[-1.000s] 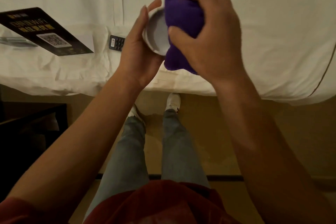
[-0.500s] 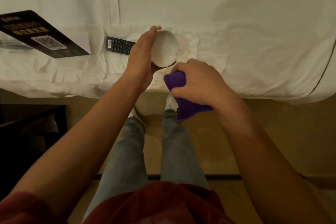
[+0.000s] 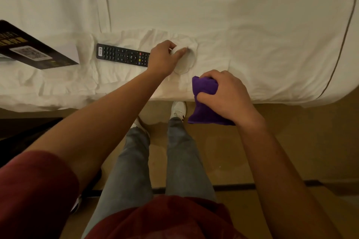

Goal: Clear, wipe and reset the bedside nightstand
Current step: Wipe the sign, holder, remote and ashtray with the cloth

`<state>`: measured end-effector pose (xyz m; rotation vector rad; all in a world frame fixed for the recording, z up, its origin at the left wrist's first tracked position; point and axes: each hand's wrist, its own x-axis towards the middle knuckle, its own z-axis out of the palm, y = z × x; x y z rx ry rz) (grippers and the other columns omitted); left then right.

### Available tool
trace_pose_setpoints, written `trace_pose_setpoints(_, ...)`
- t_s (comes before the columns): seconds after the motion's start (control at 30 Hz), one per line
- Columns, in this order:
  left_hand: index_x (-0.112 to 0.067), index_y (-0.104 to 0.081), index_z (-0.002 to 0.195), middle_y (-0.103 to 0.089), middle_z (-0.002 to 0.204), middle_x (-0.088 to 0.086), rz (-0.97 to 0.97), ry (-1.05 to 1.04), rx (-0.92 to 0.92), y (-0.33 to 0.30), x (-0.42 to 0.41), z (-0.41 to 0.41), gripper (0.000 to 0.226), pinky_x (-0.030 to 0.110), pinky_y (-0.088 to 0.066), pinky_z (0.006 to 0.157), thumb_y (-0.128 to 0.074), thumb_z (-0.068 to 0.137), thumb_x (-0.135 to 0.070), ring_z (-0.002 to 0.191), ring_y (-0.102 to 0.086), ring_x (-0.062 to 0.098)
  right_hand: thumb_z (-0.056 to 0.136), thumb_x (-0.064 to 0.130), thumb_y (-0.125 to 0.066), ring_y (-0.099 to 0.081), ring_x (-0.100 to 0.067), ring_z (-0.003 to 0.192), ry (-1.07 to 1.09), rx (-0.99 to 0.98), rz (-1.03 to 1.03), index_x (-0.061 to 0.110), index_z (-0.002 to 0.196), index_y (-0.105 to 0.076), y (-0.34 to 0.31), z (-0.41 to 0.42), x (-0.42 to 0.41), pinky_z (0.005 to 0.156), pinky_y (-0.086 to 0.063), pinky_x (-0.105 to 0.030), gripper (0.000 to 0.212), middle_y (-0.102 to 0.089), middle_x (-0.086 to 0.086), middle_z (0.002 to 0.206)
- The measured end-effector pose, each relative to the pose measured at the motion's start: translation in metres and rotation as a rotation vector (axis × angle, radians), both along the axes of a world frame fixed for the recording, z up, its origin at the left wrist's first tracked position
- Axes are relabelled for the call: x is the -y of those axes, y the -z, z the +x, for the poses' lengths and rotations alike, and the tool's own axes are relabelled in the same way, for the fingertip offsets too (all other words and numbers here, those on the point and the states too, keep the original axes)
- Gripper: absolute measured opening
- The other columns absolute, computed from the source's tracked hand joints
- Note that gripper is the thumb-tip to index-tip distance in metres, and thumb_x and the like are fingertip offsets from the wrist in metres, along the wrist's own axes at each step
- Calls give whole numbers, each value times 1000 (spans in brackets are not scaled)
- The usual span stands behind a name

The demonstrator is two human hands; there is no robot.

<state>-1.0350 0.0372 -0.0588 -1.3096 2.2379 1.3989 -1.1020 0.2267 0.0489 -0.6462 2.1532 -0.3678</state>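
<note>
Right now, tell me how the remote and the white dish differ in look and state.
The remote is black, long and flat with buttons; the white dish is round and pale, blending into the sheet. The remote lies free, untouched; the dish is gripped at its rim by the left hand. Both rest on the bed, side by side.

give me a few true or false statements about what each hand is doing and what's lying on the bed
1. The left hand holds a white dish on the bed. True.
2. The right hand is empty. False: it grips a purple cloth.
3. The remote control lies left of the dish. True.
4. The cloth is inside the dish. False: it is apart, near the bed's edge.
5. The black card lies on the floor. False: it is on the bed.
</note>
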Motion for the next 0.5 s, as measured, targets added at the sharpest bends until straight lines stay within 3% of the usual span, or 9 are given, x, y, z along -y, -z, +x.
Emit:
trace_pose_setpoints(0.07,-8,-65,119,-66,108,4,-31,39,41,2,-1,2,44,29,-47,81,-64,97,-46,100,-62,21,78,44,-72,-56,-14,96,20,-4,-26,38,124,-62,0,-3,2,74,-41,-26,47,-57,7,113)
trace_pose_setpoints(0.17,-8,-56,138,-56,137,11,-139,118,74,-10,-7,15,54,35,-45,102,-59,99,-44,125,-54,26,77,41,-74,-56,-12,97,72,-15,-103,36,127,-62,-5,-4,8,70,-37,-13,52,-57,7,116)
trace_pose_setpoints(0.27,-10,-57,138,-53,142,9,-220,57,-61,-38,-12,33,49,34,-42,109,-54,102,-42,130,-51,22,71,41,-69,-59,-7,101,101,61,-234,34,129,-62,-19,-4,24,73,-40,-8,58,-61,10,119)
trace_pose_setpoints(0.37,-8,-66,128,-69,123,5,77,-101,-214,-74,-7,52,46,44,-50,103,-46,106,-43,112,-64,16,73,28,-71,-65,-1,101,107,201,-366,34,128,-61,-35,0,48,78,-52,-13,56,-65,16,118)
trace_pose_setpoints(0.43,-1,-69,116,-74,108,12,287,-213,-267,-93,-2,69,57,53,-51,99,-40,105,-49,101,-69,26,74,23,-72,-68,-4,96,88,289,-407,33,131,-57,-42,8,66,75,-58,-20,60,-66,12,117)
trace_pose_setpoints(0.5,-5,-71,110,-76,107,14,447,-403,-286,-111,5,90,67,53,-52,100,-36,99,-60,104,-71,30,74,20,-72,-69,-7,93,54,337,-454,29,135,-56,-48,22,87,74,-59,-21,63,-66,6,117)
